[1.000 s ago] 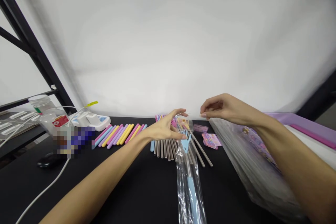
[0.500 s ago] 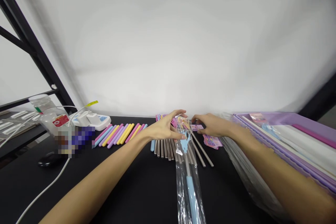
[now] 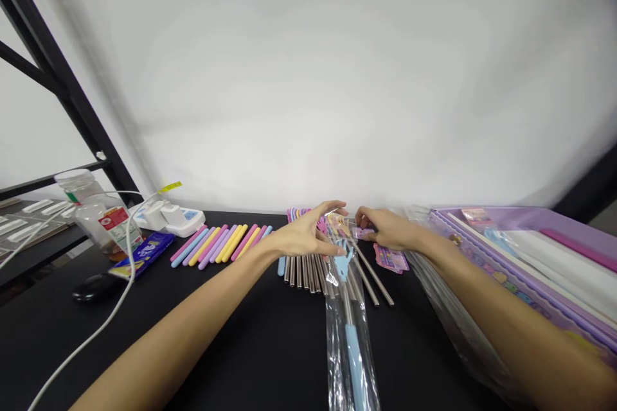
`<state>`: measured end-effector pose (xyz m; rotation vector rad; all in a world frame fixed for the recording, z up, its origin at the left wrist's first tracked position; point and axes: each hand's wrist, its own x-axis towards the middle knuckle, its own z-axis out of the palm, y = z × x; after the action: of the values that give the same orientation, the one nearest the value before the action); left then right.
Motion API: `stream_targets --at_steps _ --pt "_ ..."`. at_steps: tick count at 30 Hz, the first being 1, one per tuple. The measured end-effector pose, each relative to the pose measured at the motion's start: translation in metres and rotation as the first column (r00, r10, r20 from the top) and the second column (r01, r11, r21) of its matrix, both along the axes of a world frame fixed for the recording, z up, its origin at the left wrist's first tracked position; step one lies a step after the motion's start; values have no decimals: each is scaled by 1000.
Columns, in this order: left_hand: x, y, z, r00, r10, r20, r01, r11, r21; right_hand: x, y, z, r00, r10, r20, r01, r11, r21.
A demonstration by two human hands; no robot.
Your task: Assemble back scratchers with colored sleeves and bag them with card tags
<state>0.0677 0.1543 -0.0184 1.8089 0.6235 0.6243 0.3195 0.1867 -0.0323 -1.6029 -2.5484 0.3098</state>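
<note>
My left hand (image 3: pixel 308 231) reaches over the middle of the table, thumb and fingers spread around the upper end of a clear plastic bag (image 3: pixel 332 334). Inside this bag lies a light blue back scratcher (image 3: pixel 354 350) with a clawed head, a metal rod and a blue grip. My right hand (image 3: pixel 383 228) pinches a small pink-purple card (image 3: pixel 362 233). A stack of similar cards (image 3: pixel 391 259) rests just below that hand. Under and behind the bag, several metal rods (image 3: pixel 303 273) with coloured heads are laid side by side.
Several pastel sticks (image 3: pixel 224 245) form a row at left. Beyond them are a power strip (image 3: pixel 186 221), a plastic jar (image 3: pixel 103 218), a blue packet (image 3: pixel 149 250), a black mouse (image 3: pixel 96 287) and a white cable (image 3: pixel 113 314). A purple box (image 3: pixel 569 221) and clear bags (image 3: pixel 448 308) lie at right.
Both hands hold nearly the same pose; the right hand and the card have shifted very slightly. The whole view has moved a little.
</note>
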Motion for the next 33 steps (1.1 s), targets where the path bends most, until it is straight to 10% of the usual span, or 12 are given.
stream_targets --at_steps 8,14,19,33 --pt "2 -3 -1 1000 -26 -15 26 999 -23 -2 0 4 998 -13 -65 18 997 77" --pt "2 -1 -3 1000 -17 -7 17 1000 -14 4 -20 51 898 -75 -434 122 989 80" --pt "2 -1 -4 999 -33 1 33 999 0 -5 -45 83 849 57 -526 -40 998 44" --pt "2 -7 9 999 -35 2 35 999 39 -23 -43 68 835 26 -550 -27 1000 6"
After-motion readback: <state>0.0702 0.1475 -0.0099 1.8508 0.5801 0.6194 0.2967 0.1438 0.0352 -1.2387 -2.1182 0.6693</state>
